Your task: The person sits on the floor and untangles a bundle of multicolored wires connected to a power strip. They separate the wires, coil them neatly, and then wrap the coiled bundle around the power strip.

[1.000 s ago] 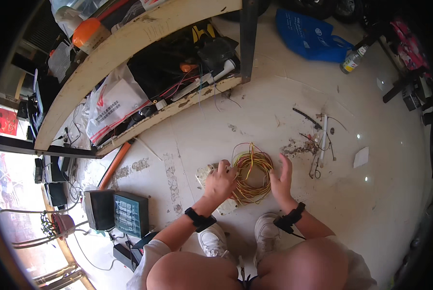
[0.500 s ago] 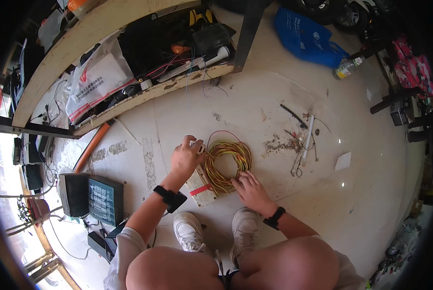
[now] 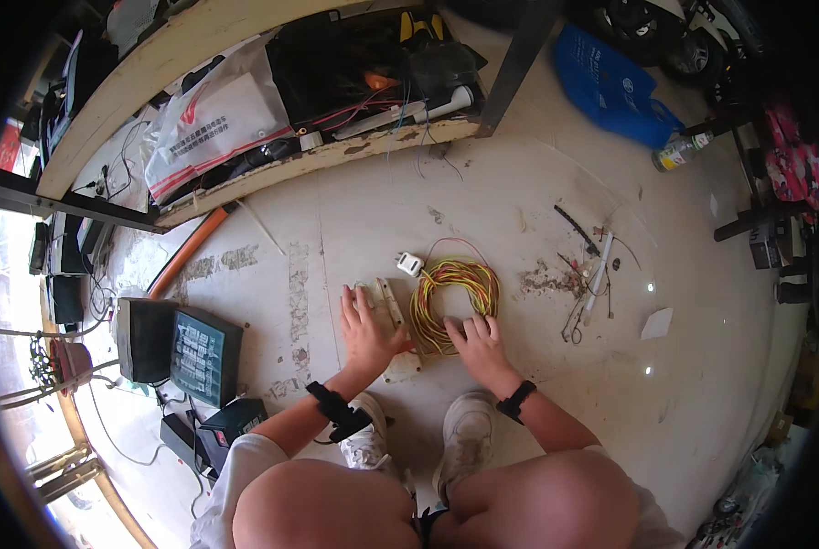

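Note:
A pale power strip (image 3: 388, 297) with a red band lies on the floor in front of my shoes. My left hand (image 3: 366, 340) rests over it, fingers spread along one side and thumb toward the other. Beside it lies a coil of yellow, red and green wire (image 3: 488, 285), whose round opening shows bare floor. My right hand (image 3: 488, 355) pinches the coil's near right edge, thumb reaching into the opening. At the coil's far left sits a white plug (image 3: 409, 264), apart from both hands. My left palm hides the strip's middle.
Debris with wire scraps and a white stick (image 3: 598, 279) lies to the right. A low shelf (image 3: 309, 165) full of bags and tools crosses the far left. A black battery (image 3: 204, 357) stands at left, and a blue bag (image 3: 610, 87) and bottle (image 3: 684, 151) lie far right.
My left hand has let go of the white plug, which now lies by the coil, and has come down onto the power strip. The right hand stays at the coil. The view has shifted slightly.

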Tool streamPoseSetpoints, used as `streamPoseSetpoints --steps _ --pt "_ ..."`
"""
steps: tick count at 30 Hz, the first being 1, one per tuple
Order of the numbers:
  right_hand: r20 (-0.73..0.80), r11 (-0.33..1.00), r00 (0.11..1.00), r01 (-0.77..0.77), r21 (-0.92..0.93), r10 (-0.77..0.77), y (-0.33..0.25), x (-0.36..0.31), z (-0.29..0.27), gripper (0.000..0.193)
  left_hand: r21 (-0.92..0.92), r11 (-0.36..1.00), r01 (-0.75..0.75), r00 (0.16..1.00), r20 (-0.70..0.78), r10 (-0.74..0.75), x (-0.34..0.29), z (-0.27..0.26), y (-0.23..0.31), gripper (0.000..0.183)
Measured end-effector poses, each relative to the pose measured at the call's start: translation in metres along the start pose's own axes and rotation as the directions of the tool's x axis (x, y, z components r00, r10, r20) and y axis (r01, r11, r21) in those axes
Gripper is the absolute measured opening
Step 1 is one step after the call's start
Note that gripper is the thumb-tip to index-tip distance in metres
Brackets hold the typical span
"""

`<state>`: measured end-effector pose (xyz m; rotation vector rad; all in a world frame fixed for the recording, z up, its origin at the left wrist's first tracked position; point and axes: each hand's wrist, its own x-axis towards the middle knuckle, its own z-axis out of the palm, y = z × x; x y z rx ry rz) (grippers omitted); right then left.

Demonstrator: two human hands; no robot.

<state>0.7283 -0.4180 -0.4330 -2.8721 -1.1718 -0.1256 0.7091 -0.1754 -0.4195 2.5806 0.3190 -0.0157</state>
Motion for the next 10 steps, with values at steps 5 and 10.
streamPoseSetpoints --steps 5,10 --pt "0.01 0.99 0.996 -0.089 -0.112 0.09 0.001 0.009 0.003 0.048 -0.028 0.98 0.199 0.98 0.03 -0.198 0.005 0.012 0.014 0.123" --pt "0.042 0.996 0.997 -0.058 -0.074 0.062 0.004 0.012 0.011 0.056 -0.169 0.93 0.327 0.945 0.079 -0.318 0.018 -0.001 0.016 0.118"
